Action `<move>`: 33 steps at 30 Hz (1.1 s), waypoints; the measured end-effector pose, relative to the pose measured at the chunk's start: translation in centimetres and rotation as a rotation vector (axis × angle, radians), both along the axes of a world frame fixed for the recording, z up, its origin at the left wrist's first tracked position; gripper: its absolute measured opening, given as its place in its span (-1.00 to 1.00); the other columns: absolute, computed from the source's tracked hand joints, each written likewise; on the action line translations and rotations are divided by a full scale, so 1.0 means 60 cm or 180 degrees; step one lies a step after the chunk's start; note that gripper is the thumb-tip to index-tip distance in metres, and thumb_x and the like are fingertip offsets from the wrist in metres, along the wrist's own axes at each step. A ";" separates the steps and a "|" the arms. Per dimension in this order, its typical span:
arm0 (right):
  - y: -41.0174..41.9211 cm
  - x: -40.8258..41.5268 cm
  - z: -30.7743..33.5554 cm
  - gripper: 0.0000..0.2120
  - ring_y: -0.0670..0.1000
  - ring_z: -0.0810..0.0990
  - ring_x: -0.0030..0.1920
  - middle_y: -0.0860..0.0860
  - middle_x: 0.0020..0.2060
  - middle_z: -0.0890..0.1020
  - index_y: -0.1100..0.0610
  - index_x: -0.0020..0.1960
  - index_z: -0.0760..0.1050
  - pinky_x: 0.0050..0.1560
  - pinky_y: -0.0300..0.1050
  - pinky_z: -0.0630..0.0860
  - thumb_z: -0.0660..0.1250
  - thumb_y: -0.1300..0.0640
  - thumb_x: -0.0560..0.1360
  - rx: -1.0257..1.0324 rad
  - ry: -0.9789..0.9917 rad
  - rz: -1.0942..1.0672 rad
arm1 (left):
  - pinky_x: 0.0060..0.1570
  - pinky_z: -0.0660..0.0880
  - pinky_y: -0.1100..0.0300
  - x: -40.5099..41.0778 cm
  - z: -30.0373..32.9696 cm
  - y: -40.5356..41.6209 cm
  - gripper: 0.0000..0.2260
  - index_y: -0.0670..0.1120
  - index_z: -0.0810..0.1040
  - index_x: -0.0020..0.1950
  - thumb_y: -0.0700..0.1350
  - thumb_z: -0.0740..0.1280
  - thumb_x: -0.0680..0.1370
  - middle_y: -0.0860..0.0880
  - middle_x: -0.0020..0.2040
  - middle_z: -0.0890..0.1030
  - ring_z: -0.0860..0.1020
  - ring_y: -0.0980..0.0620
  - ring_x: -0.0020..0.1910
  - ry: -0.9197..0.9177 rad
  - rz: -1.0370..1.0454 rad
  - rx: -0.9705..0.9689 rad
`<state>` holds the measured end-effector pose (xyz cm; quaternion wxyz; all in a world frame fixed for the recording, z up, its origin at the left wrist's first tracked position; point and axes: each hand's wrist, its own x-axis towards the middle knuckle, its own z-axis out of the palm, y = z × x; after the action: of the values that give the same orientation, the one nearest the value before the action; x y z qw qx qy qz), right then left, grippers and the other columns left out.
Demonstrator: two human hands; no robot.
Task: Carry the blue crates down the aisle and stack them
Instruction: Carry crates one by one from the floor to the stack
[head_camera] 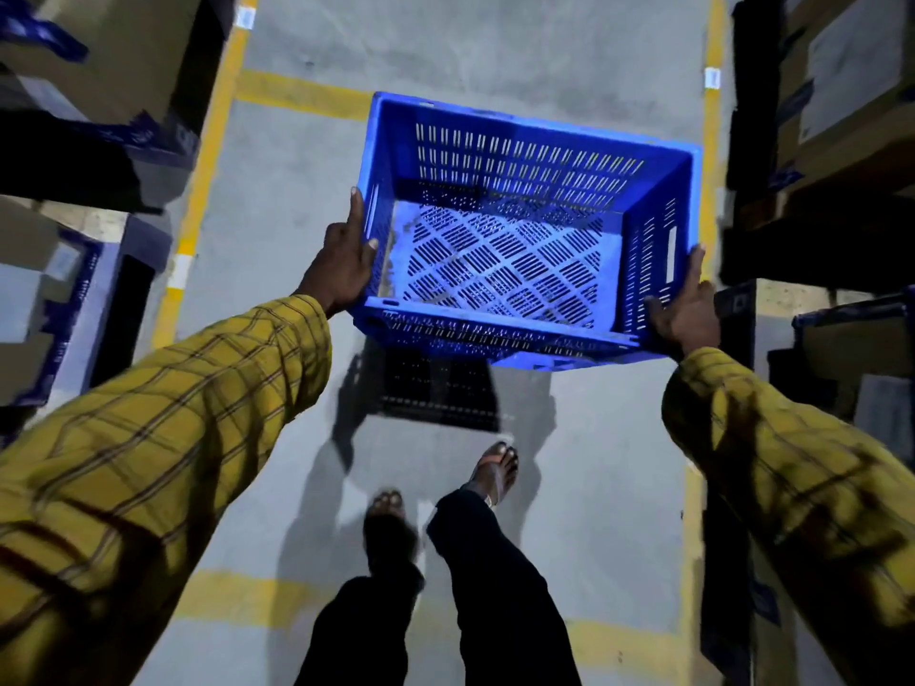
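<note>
Blue crate (515, 240) transport was under way at this moment; we judged the task to be in its carry phase, with no stacking yet visible. We held a single empty crate, open side up, clear of the aisle floor (495, 52), between shelving units (99, 91) that lined both sides and carried cardboard boxes. Yellow floor lines (208, 156) marked the aisle edges and crossed it ahead and behind. No stack and no other loose crates appeared in view, so we could not tell how many crates were already placed or how far the destination lay.

Our feet (490, 472) were mid-stride below the crate, which suggested walking.

Our left hand (346, 264) gripped the crate's left end wall, thumb hooked over the rim to the inside, forefinger extended along the outer wall. Our right hand (688, 309) gripped the right end near its corner, fingers wrapped onto the inner face, thumb up along the outside. Remaining: reach the stack point and set the crate down.
</note>
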<state>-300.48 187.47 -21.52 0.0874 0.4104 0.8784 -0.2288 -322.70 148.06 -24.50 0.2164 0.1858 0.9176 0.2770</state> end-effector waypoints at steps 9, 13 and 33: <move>-0.028 0.027 -0.035 -0.12 0.41 0.37 0.21 0.31 0.42 0.22 0.09 0.60 -0.24 0.13 0.20 0.38 0.09 -0.24 0.47 0.0606 -0.0026 0.0203 | -0.04 0.46 -0.17 0.041 -0.028 0.016 -0.36 -0.07 -0.15 0.61 0.07 0.10 0.65 -0.25 0.55 0.11 0.45 -0.40 0.08 0.0901 0.0137 -0.0647; -0.045 0.031 0.003 -0.08 0.30 0.02 0.53 0.17 0.58 -0.07 0.00 0.60 -0.27 0.41 0.32 0.09 0.14 -0.40 0.51 0.0134 -0.0380 -0.0034 | 0.31 0.21 -0.32 0.058 0.000 0.003 -0.24 -0.10 -0.15 0.61 0.31 0.05 0.60 -0.17 0.60 -0.22 0.05 -0.29 0.53 0.0852 -0.0176 -0.0887; -0.091 0.068 0.050 -0.01 0.31 -0.27 0.54 0.27 0.54 -0.28 0.33 0.56 -0.24 0.54 0.13 -0.18 0.26 -0.23 0.54 -0.0503 -0.0620 0.0073 | 0.48 -0.24 -0.24 0.109 0.040 -0.023 -0.41 0.01 -0.10 0.62 0.22 -0.06 0.65 -0.16 0.60 -0.24 -0.35 -0.22 0.54 0.0172 -0.1316 -0.1646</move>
<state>-296.38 182.04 -18.52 0.2070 0.4124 0.8496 -0.2553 -316.14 146.69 -22.08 0.2837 0.3143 0.9057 -0.0199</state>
